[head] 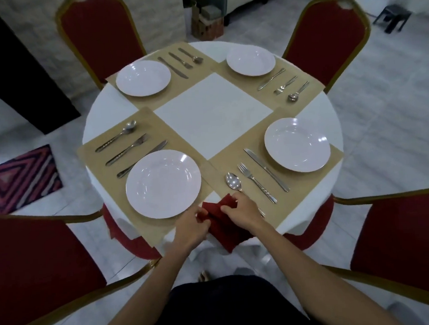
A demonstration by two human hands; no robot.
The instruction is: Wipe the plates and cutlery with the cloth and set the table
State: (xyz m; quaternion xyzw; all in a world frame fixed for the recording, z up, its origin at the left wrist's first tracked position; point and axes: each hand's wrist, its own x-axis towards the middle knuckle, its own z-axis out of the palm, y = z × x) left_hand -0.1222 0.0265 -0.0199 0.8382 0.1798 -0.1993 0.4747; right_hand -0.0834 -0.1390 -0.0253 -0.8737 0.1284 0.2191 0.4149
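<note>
While four places lie set, both hands (pixel 218 219) grip the red cloth (pixel 226 234).

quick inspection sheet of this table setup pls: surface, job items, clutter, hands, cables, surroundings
surface: round table under a white cover, four tan placemats
job's things: four white plates, one per mat; knife, fork and spoon beside each; red cloth at the near edge
clutter: nothing seen
hands: left hand and right hand both grip the red cloth
cables: nothing seen
surroundings: four red chairs with gold frames; patterned rug on the floor at left; dark stool far right
</note>
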